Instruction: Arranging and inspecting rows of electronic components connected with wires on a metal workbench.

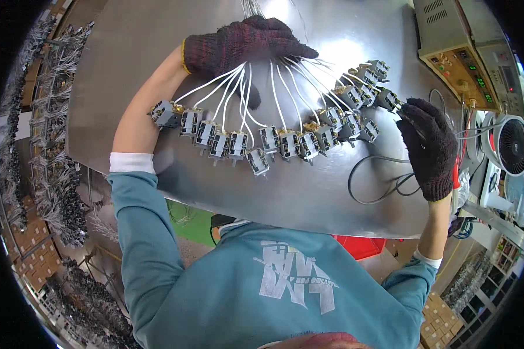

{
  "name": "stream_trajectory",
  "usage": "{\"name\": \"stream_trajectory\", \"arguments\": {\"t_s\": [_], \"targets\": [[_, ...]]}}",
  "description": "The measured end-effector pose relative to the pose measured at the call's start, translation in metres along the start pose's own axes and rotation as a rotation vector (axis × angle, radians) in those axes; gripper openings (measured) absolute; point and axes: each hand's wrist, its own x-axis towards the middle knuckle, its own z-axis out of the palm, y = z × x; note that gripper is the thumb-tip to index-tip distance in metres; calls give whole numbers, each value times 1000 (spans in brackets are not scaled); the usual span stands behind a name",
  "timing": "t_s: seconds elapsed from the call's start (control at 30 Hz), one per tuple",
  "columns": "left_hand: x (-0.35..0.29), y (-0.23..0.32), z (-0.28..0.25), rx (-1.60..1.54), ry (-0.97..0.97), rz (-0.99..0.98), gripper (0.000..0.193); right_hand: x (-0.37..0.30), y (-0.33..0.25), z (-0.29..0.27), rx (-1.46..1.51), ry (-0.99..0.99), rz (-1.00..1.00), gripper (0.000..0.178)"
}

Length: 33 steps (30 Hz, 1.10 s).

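— What's lying under the gloved hands?

— A fan of small grey switch units [256,142], each trailing a white wire [273,96], is spreading across the metal sheet in an arc.

— And the wires?

— They're converging beneath the left hand [239,43].

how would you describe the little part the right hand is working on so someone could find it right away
Start at the shiny metal tabletop, where a fan of small grey metal-cased components on white wires spreads out from under the left hand in a dark knitted glove. Follow the fan to its far right end. The grey component touched there by the dark-gloved right hand is it.
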Motion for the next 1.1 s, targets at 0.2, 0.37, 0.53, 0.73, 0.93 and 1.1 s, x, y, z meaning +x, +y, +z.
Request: {"name": "stream_trajectory", "arguments": {"t_s": [0.2, 0.37, 0.53, 0.73, 0.93, 1.1], "targets": [[2, -8, 0, 7, 109, 165, 111, 2, -3, -5, -102, -40, -21, 32], [1, -10, 4, 118, 185, 191, 111, 3, -25, -4, 171, 82, 111, 28], [0, -10, 1, -40, 131, 173, 110, 20, -28, 21, 158, 43, 33, 26], [0, -60, 43, -153, 111, 169, 109, 24, -40, 3, -42, -64, -76, 33], [8, -58, 49, 45, 30, 91, 110, 19, -46, 4, 47, -54, -5, 32], [-7, -14, 7, -101, 100, 171, 111, 18, -57, 12, 235, -26, 120, 30]]}}
